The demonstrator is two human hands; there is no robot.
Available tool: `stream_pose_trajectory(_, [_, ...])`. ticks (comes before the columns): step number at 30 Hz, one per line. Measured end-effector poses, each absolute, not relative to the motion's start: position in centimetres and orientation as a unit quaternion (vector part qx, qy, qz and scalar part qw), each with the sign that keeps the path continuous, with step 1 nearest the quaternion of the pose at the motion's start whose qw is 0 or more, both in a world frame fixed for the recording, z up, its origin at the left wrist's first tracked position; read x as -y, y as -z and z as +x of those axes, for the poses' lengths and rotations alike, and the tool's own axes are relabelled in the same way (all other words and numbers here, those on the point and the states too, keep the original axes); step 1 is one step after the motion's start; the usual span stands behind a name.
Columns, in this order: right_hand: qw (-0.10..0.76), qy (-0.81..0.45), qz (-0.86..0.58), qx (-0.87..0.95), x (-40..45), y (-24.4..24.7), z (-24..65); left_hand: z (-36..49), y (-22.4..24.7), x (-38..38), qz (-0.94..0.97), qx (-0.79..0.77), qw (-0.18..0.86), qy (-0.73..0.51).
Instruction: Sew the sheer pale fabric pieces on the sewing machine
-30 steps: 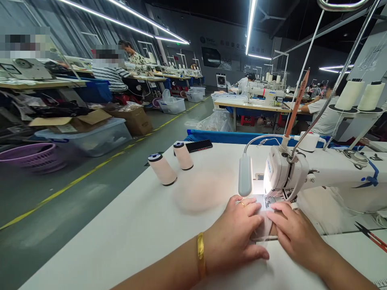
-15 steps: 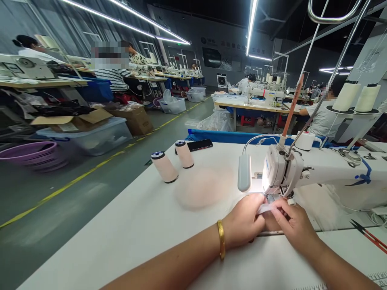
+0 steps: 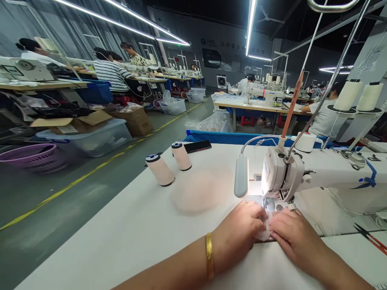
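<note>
Between the left hand [image 3: 240, 225], pinching it, and the right hand [image 3: 298, 231], grip unclear, a sheer white fabric strip [image 3: 265, 234] points lengthwise toward the white sewing machine [image 3: 274, 169].

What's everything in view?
table: one, white, foreground
sewing machines: several, white, nearest at right
lamp: one, grey, left of needle
thread spools: two, peach, table left
phone: one, black, behind spools
sheer fabric: count unclear, pale, around needle
cones: two, cream, upper right
snips: one, red, right edge
pencil: one, orange, machine head
basket: one nearby, purple, left floor
cardboard boxes: two, brown, left floor
tubs: several, translucent, floor
people: several, mixed clothing, background
left hand: one, gold-braceleted, at fabric
right hand: one, bare, at fabric
</note>
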State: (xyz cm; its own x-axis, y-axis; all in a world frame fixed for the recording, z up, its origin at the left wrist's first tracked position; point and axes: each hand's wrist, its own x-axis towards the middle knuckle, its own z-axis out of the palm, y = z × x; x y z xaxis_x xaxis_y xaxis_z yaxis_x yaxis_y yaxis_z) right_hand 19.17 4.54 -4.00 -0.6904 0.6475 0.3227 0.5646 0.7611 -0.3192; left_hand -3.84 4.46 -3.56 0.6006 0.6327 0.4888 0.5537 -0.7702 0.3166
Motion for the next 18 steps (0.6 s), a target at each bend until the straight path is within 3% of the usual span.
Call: stream_pose_trajectory(18, [0.225, -0.041, -0.333, 0.915, -5.1, 4.1, 18.8, -4.6, 3.3, -4.9, 0.908, -0.311, 0.020, -0.280])
